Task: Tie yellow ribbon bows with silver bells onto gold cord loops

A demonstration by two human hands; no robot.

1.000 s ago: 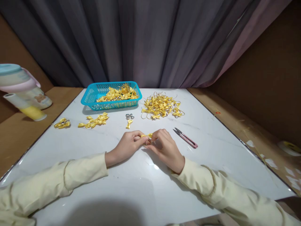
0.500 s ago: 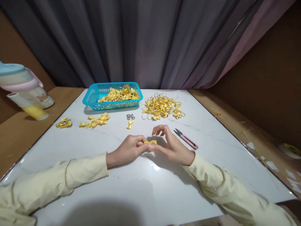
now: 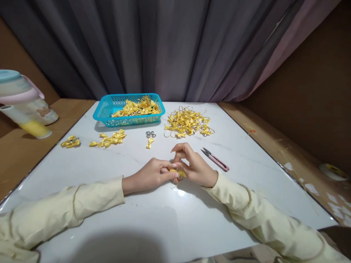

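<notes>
Left hand and right hand, fingertips together, both pinching a small yellow ribbon bow low over the white table, near its middle. At 2 o'clock from the hands, close by, pink snips; at 12, a loose bow pile; at 11, a blue basket of bows.

A blue basket of yellow bows sits far back on the white table. A loose pile lies beside it, with pink snips nearer and a jug at far left.
</notes>
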